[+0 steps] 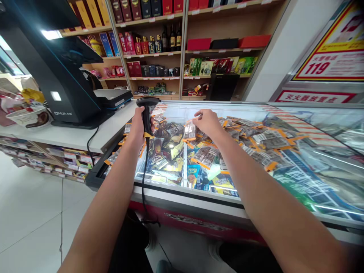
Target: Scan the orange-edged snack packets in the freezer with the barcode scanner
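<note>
My left hand (138,127) is wrapped round the grip of a black barcode scanner (147,110), its head pointing right and its cable hanging down over the freezer front. My right hand (207,122) pinches a small clear snack packet (190,131) by its top edge, holding it just right of the scanner. Both hands hover above the glass lid of a chest freezer (199,195), on which several orange-tagged snack packets (256,138) lie spread.
A black checkout terminal (61,83) with a printer stands on the white counter (71,138) at left. Wooden shelves (182,49) with bottles and boxes line the back wall. A red and yellow sign (335,57) hangs at right. White floor tiles lie lower left.
</note>
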`<state>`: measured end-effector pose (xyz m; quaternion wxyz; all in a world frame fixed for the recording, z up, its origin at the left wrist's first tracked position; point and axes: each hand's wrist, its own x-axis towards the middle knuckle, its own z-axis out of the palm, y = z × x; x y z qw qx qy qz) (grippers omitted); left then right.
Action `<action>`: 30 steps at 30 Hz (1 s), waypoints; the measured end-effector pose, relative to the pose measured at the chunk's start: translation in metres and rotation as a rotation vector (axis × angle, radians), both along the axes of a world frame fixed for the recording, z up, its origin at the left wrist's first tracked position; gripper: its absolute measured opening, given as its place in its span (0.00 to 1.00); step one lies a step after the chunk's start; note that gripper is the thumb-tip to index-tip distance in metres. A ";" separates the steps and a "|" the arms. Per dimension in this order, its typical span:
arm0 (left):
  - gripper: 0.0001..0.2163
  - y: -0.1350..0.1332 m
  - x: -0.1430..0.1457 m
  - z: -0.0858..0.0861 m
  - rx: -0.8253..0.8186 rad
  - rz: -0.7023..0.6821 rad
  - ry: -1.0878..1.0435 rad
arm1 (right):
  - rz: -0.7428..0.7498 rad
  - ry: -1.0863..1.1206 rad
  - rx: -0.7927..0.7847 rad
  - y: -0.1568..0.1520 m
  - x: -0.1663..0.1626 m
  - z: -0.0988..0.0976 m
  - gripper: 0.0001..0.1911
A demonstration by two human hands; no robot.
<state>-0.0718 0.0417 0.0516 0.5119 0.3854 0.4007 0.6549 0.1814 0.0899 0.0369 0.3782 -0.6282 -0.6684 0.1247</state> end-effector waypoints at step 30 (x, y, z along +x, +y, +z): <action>0.18 0.006 -0.003 0.001 -0.090 0.165 -0.107 | -0.061 -0.209 -0.234 0.063 -0.127 -0.045 0.38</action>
